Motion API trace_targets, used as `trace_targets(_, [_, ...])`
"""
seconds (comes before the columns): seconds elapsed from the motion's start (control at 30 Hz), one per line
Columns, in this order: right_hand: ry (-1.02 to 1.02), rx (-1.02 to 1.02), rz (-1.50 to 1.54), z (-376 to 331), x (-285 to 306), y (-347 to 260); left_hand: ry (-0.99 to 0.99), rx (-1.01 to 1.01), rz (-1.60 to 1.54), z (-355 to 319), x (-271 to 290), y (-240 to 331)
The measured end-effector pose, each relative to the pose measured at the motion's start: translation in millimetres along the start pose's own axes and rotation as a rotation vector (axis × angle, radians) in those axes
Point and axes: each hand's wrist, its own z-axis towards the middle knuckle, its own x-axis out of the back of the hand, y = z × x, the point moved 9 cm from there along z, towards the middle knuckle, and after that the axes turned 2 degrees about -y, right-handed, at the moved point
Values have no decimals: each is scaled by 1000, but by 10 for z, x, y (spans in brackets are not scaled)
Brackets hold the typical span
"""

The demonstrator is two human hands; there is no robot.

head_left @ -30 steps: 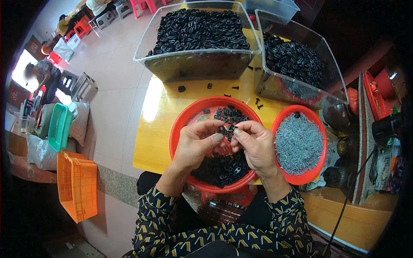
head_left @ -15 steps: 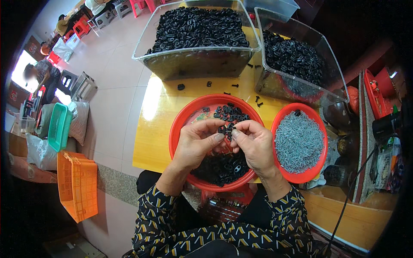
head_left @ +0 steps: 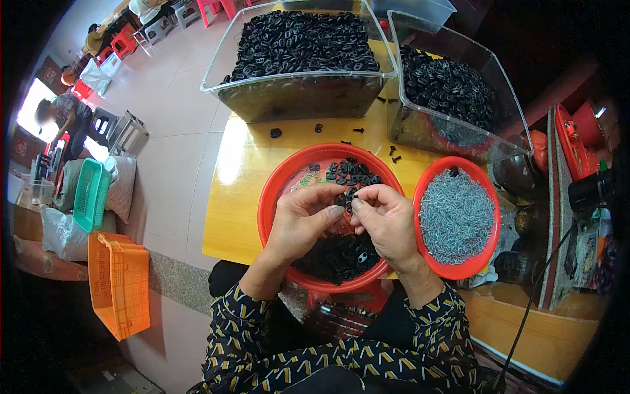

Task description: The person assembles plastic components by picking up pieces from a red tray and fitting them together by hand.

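Note:
Over a round red basin [head_left: 268, 240], my left hand [head_left: 298, 220] is closed in a pinch on a small black plastic piece [head_left: 346, 198]. My right hand [head_left: 388, 222] meets it there, thumb and forefinger pinched on a small black part at the same spot. Fingertips cover much of both parts, so their exact shape and join cannot be made out. Beneath the hands, loose black two-holed pieces [head_left: 351, 172] lie at the basin's far side, and a darker heap of black parts [head_left: 335, 259] fills its near side.
Right of the basin, a red oval tray [head_left: 493, 246] holds many small silvery metal pins [head_left: 456, 217]. Two clear bins [head_left: 298, 98] [head_left: 453, 121] of black pieces stand behind on the yellow table [head_left: 226, 217]. Stray black screw-like bits [head_left: 395, 157] lie between. Orange [head_left: 121, 282] and green [head_left: 92, 194] baskets are at left.
My fingertips have drawn slightly closer together, and the gap between the small black parts has narrowed. Basin, tray and bins stay where they were.

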Motion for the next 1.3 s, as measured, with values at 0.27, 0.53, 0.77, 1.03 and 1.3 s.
trace_targets(0.27, [-29, 4, 49, 2, -19, 35, -43, -17, -64, -4, -57, 9])
trace_targets(0.53, [-120, -32, 221, 29, -58, 58, -39, 16, -4, -15, -11, -8])
trace_targets(0.77, [-224, -109, 391, 54, -96, 155, -18, 3, -86, -31, -23, 21])
trace_targets(1.03, [-315, -138, 466, 53, -167, 222, -71, -111, -7, -70, -91, 161])
trace_targets(1.3, [-335, -106, 446, 56, -191, 209, -26, -150, 68, -82, -64, 139])
